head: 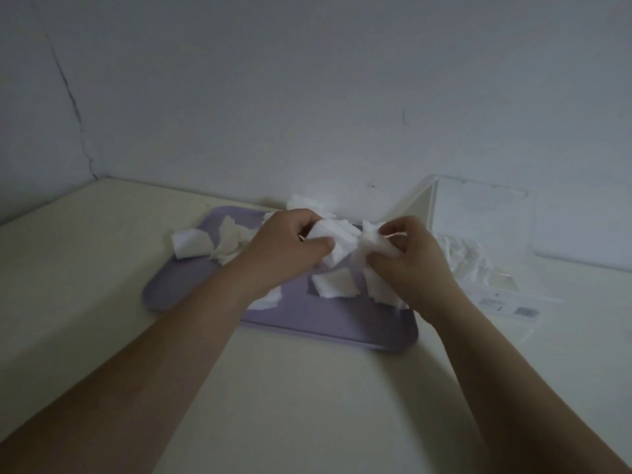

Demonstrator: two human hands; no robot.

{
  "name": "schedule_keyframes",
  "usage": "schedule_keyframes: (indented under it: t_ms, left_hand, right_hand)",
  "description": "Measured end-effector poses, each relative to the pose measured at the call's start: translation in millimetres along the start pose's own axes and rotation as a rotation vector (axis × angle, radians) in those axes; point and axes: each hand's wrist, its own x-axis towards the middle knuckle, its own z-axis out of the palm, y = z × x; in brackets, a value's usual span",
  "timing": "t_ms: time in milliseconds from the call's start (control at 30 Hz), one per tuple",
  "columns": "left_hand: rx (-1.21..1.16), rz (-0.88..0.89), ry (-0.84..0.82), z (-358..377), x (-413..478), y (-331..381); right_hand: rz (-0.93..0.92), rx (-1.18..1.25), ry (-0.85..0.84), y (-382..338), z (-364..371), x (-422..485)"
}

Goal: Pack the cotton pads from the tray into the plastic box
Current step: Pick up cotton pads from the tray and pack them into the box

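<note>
With fingers of the left hand (pixel 290 249) and right hand (pixel 415 258) each pinching cotton pads (pixel 338 246), it seems best to square them into one stack before reaching for the box (pixel 485 227) to their right.

Table (pixel 307 405) with tray (pixel 328 325), plastic box (pixel 485 227)

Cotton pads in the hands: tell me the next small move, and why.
Probably carry them right to the clear plastic box: left hand and right hand both grip cotton pads above the purple tray, and the box stands just beyond its right end.
</note>
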Motion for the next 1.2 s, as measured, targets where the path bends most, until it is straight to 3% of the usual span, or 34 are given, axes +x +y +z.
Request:
schedule_keyframes:
  t_ms: [100, 233, 533, 667, 1000, 1200]
  left_hand:
    - [-0.254, -0.045, -0.093, 4, -3, 4]
    - [-0.410, -0.056, -0.225, 16, -13, 1]
    - [-0.389, -0.051, -0.223, 44, -30, -13]
    - [-0.354, -0.049, -0.193, 43, -30, -17]
    - [-0.230, 0.010, -0.110, 45, -31, -15]
    - [-0.107, 0.092, -0.192, 44, -35, -14]
  right_hand:
    - [0.082, 0.151, -0.007, -7, -3, -3]
    - [0.158, 0.299, -0.063, -14, -11, -6]
    - [0.154, 0.562, -0.167, 22, -26, -37]
    - [0.133, 0.540, -0.086, 29, -20, -44]
    - [0.049, 0.570, -0.126, 35, -21, -48]
    - [-0.002, 0.475, -0.133, 33, -24, -52]
